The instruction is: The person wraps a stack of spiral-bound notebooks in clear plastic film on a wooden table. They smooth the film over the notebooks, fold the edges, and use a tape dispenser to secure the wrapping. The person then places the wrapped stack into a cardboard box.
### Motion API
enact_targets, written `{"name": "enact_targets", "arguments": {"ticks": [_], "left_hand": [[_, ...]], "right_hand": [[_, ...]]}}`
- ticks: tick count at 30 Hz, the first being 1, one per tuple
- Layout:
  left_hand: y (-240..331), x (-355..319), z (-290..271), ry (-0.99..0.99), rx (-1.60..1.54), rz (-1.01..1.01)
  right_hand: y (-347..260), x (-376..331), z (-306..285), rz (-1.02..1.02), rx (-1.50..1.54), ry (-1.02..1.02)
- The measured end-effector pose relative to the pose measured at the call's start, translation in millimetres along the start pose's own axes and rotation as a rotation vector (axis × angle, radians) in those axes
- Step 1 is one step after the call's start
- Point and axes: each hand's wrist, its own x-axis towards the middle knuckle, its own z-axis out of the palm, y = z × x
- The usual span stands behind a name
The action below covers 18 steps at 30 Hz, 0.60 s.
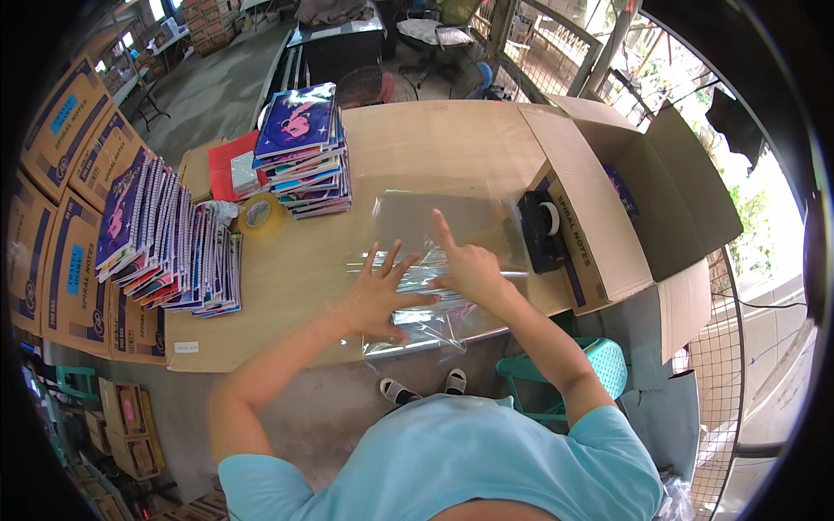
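Observation:
A pile of clear plastic sleeves (pixel 413 207) lies near the front edge of the wooden table, wrinkled and shiny under my hands. My left hand (pixel 380 295) rests on the plastic with its fingers spread wide. Beside it, my right hand (pixel 473 271) has its index finger stretched forward and its thumb out toward the left hand; the other fingers are curled under and partly hidden. Neither hand visibly holds anything. Just right of the plastic stands a black tape dispenser (pixel 537 233) with a white roll.
Spiral notebooks form a stack (pixel 300 130) at the back and leaning rows (pixel 169 230) at left. A tape roll (pixel 261 214) lies between them. An opened carton (pixel 578 226) stands at right, with a green stool (pixel 608 365) below. Closed cartons (pixel 74 269) line the left.

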Motion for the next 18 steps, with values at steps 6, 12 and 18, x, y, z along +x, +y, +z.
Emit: {"name": "enact_targets", "arguments": {"ticks": [6, 12, 18], "left_hand": [[52, 29, 25, 0.650, -0.669, -0.222], [35, 38, -44, 0.979, -0.683, -0.295], [0, 40, -48, 0.496, -1.306, -0.510]], "right_hand": [[48, -67, -16, -0.061, 0.695, 0.289], [12, -71, 18, -0.346, 0.396, 0.506], [16, -67, -23, -0.326, 1.232, 0.722]]}}
